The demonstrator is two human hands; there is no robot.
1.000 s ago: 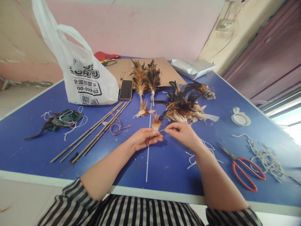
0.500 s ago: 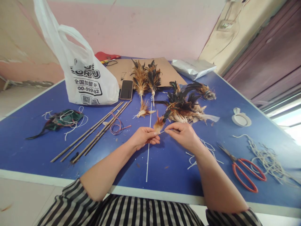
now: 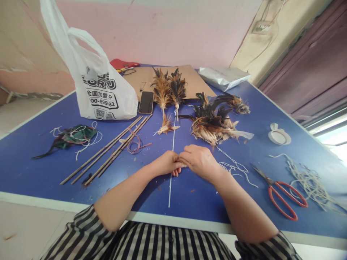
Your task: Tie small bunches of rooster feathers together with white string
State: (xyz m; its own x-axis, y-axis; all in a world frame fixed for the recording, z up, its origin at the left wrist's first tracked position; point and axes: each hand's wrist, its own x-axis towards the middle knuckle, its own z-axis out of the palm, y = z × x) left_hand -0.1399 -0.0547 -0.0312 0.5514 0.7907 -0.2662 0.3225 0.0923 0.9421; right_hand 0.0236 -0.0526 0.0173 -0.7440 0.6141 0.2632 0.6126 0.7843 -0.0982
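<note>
My left hand (image 3: 166, 162) is closed over the table, its fingers curled round a small feather tuft. My right hand (image 3: 199, 160) overlaps its fingertips, also closed, fingers bent down on the same spot. Between the hands only a pale bit of the feather tuft (image 3: 184, 165) peeks out; the rest is hidden. Just beyond lies a loose pile of black and brown feathers (image 3: 213, 124). Two tied feather bunches (image 3: 162, 88) rest side by side farther back, with a small brown feather bunch (image 3: 166, 127) in front of them.
On the right are red-handled scissors (image 3: 282, 195), a tangle of white string (image 3: 309, 184) and a tape roll (image 3: 279, 137). Several thin sticks (image 3: 108, 155) lie left, near a white plastic bag (image 3: 105, 83) and a phone (image 3: 146, 102). White strings (image 3: 235, 166) lie beside my right forearm.
My right hand has moved left and turned over onto my left fingers. The brown feather tuft, which stood out between the hands, is now almost wholly covered.
</note>
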